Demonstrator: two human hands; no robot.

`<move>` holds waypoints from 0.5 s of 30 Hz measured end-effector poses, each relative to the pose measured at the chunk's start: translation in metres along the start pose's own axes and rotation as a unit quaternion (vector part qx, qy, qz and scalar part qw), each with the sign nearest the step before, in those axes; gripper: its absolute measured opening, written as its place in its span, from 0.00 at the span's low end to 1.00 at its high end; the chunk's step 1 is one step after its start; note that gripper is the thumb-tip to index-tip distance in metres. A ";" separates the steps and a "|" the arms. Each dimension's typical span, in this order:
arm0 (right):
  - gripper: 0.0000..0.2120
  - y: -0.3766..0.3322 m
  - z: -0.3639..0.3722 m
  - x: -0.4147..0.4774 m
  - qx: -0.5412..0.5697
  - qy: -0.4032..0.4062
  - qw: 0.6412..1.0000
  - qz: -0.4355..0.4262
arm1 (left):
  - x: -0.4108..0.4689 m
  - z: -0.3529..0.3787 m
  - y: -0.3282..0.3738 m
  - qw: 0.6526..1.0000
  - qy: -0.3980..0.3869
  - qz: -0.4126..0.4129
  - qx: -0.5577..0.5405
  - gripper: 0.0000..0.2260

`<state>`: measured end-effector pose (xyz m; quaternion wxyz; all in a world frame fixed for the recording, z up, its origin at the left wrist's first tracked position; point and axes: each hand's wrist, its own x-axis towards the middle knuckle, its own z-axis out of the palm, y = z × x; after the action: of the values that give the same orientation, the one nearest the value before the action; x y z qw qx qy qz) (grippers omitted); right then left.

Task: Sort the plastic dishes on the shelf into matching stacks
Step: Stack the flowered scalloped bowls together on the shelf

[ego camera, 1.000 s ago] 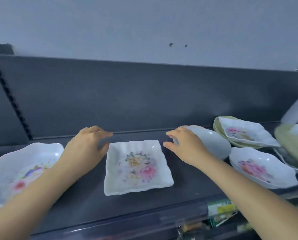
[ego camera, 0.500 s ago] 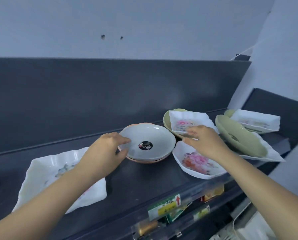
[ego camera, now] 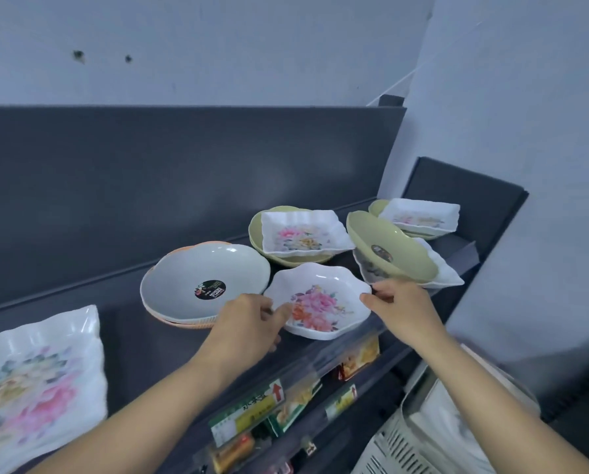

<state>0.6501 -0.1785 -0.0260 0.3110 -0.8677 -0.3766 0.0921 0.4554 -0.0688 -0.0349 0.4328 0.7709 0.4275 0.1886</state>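
scalloped floral dish (ego camera: 320, 302): shelf (ego camera: 142, 343) front | grey dish (ego camera: 204, 278): on orange dish (ego camera: 183, 323) | square floral dish (ego camera: 303, 234): in green bowl (ego camera: 257, 230)

Dark shelf (ego camera: 139, 340), left to right:
- large square floral dish (ego camera: 36, 381)
- orange dish (ego camera: 173, 321) under grey dish (ego camera: 204, 278)
- scalloped dish (ego camera: 320, 299) at the front edge
- green dish (ego camera: 260, 242) bearing a square one
- white dish (ego camera: 447, 273) under a tilted green one
- end stack (ego camera: 419, 217)
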 end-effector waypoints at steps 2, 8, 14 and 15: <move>0.11 0.002 0.002 0.001 0.067 -0.038 0.996 0.042 | 0.003 0.003 0.000 0.999 0.003 -0.018 -0.028 0.09; 0.07 -0.002 -0.001 0.001 0.278 -0.104 0.943 0.148 | -0.002 0.010 0.003 0.994 -0.011 -0.035 -0.103 0.11; 0.10 -0.007 -0.022 -0.005 0.331 -0.049 0.937 0.098 | -0.014 0.001 0.016 0.979 -0.029 0.038 -0.199 0.19; 0.10 -0.012 -0.024 -0.005 0.340 -0.047 0.935 0.085 | -0.016 -0.005 0.018 0.975 -0.026 0.048 -0.216 0.19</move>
<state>0.6486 -0.1875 -0.0001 0.5603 -0.7336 -0.2622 0.2813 0.4522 -0.0843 -0.0157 0.5905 0.6834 0.3280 0.2769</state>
